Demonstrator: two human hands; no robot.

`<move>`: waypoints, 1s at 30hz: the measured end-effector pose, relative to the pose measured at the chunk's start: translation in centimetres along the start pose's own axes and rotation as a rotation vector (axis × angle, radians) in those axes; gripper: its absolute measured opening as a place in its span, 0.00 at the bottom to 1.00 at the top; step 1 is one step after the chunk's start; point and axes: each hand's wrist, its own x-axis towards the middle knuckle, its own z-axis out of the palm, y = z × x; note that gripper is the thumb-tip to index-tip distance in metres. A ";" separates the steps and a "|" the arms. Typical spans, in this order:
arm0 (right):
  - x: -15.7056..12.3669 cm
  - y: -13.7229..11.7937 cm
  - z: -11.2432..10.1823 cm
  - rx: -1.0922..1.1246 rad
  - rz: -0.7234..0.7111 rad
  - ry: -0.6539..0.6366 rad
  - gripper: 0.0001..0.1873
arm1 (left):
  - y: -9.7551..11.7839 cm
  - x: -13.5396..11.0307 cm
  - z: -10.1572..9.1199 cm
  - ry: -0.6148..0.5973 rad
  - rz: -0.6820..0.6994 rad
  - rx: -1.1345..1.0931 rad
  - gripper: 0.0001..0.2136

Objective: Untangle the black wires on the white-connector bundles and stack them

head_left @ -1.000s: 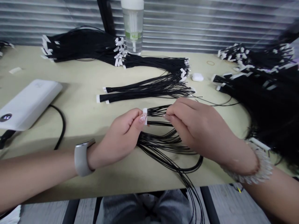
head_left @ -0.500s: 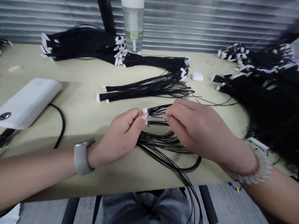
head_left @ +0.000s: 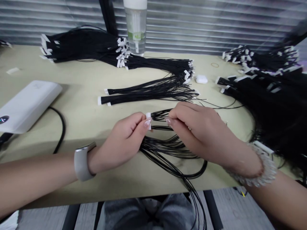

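Near the middle of the table, my left hand pinches a white multi-pin connector between thumb and forefinger. Thin black wires run rightward out of the connector. My right hand is closed close by, thumb and forefinger pinched on the black wires just right of the connector; exactly how many strands it grips is hidden. Beneath both hands, a loose bunch of black wires spreads out, and some of it hangs over the table's front edge.
Wire bundles with white connectors lie beyond my hands, with a larger bundle behind. A dark heap of wires covers the right side. A white power bank with a black cable, a water bottle and a small white case also lie around.
Hardly anything differs. Both hands keep their grip at the connector and wires, and the whole view has shifted very slightly.
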 end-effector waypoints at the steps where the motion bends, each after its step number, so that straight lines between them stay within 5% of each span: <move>1: 0.0 0.0 0.1 0.004 -0.001 0.002 0.10 | 0.0 0.0 0.0 -0.003 0.004 0.002 0.14; 17: 0.7 1.5 1.6 0.008 -0.093 0.035 0.10 | -0.2 -0.1 0.1 -0.030 0.007 -0.060 0.14; 20: 0.7 2.7 0.7 -0.038 -0.072 0.051 0.07 | -0.3 0.1 0.1 0.044 -0.038 -0.104 0.15; 24: 0.3 3.1 -1.5 0.001 -0.043 0.177 0.23 | -0.5 0.2 0.1 0.162 -0.110 -0.131 0.16; 27: -0.5 2.6 -3.6 0.082 0.003 0.270 0.23 | -0.6 0.5 0.2 0.235 -0.135 -0.162 0.16; 30: -1.3 2.4 -4.6 0.142 0.037 0.040 0.22 | -0.7 0.6 0.2 0.265 -0.164 -0.182 0.16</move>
